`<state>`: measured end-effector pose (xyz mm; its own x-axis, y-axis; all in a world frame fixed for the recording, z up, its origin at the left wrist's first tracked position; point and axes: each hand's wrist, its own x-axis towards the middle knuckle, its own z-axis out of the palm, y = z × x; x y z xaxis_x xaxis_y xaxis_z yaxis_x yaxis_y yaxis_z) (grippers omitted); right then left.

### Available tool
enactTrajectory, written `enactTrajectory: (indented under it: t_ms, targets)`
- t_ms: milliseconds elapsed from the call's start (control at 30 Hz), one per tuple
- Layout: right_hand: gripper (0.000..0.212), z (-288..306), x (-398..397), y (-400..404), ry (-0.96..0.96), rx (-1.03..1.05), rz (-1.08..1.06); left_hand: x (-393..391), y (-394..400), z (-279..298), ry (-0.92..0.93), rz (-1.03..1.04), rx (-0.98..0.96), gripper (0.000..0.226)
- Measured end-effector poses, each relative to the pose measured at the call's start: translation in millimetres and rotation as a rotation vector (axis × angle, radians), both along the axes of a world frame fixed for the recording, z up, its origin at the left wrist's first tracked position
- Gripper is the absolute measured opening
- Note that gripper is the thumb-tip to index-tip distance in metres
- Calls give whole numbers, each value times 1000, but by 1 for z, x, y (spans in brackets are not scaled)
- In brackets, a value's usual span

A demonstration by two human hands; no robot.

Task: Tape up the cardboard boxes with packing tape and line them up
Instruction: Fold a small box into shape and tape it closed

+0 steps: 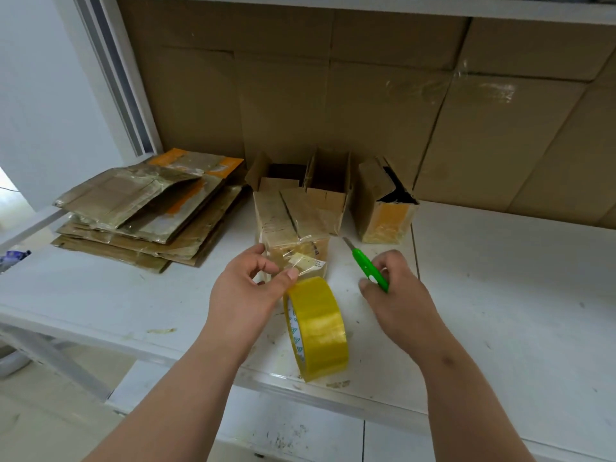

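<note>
1. The left hand reaches forward over the white table; its thumb and forefinger pinch a strip of clear tape against the near face of the closest box
2. The right hand is curled around green scissors, their blade pointing away towards the boxes
3. The yellow tape roll stands on edge at the table's front, between the two hands and just before that box
4. Progress, as a judgement: the closest box looks closed and partly taped; the strip seems ready to be cut
5. Behind it, three more boxes stand open, untaped
6. A stack of flattened cardboard lies to the left
7. Lining up appears not yet done
</note>
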<state>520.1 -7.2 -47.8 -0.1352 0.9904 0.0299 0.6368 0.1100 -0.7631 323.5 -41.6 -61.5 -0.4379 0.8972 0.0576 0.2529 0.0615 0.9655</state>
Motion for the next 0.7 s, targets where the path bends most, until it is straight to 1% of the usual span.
enactTrajectory:
  t_ms: [67,133,200,267,367,400,500,533,633,700]
  targets:
    - [7,11,-4,-6,38,8,85,-1,1,-2,-9,-18,-6,15]
    - [3,16,-7,-9,52,-5,151,-1,0,-5,-75,-53,-14,18]
    - [7,17,-9,-9,-15,22,195,0,0,-8,-194,-96,-18,18]
    - [8,19,-10,-9,-78,79,208,-1,0,-12,-322,-152,-14,14]
    - [12,23,-12,-8,-131,168,202,-2,1,-15,-427,-188,-15,10]
    - [16,24,-12,-8,-154,190,200,-1,2,-13,-443,-185,-19,13]
    - [24,28,-14,-8,-218,243,188,2,3,-10,-462,-159,-18,35]
    - [26,30,-14,-8,-242,250,189,2,3,-10,-465,-155,-12,36]
    - [28,32,-17,-7,-311,258,191,2,5,-13,-480,-141,2,27]
    - [29,32,-19,-6,-329,263,190,2,5,-14,-489,-143,8,27]
